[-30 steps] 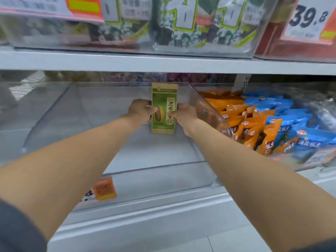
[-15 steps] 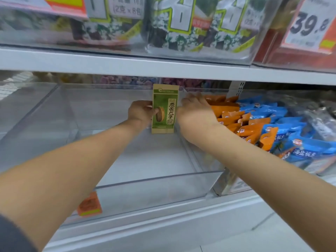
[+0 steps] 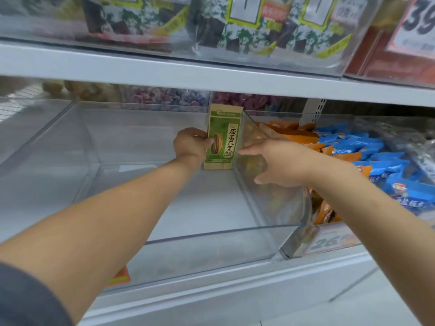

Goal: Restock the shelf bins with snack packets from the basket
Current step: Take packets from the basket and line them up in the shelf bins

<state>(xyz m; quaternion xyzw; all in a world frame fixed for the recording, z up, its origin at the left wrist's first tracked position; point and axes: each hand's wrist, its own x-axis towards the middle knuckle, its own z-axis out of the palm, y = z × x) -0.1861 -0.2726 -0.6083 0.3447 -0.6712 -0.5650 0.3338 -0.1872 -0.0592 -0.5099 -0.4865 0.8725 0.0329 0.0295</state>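
Your two bare forearms reach over the front wall of the clear bin (image 3: 211, 250), with an orange price tag (image 3: 120, 276) low at its front left corner. Your left hand (image 3: 191, 147) grips the left edge of the seed packet (image 3: 223, 137), thumb on its face. Your right hand (image 3: 280, 161) is spread and holds nothing, straddling the bin's right wall just beside the packet; contact unclear. The packet stands upright at the bin's back right corner: green front, brown top and bottom bands, striped seed picture, dark characters. The next bin right holds orange packets (image 3: 303, 135) and blue packets (image 3: 367, 149). Above is a grey shelf (image 3: 211, 74) with seaweed packs (image 3: 235, 24).
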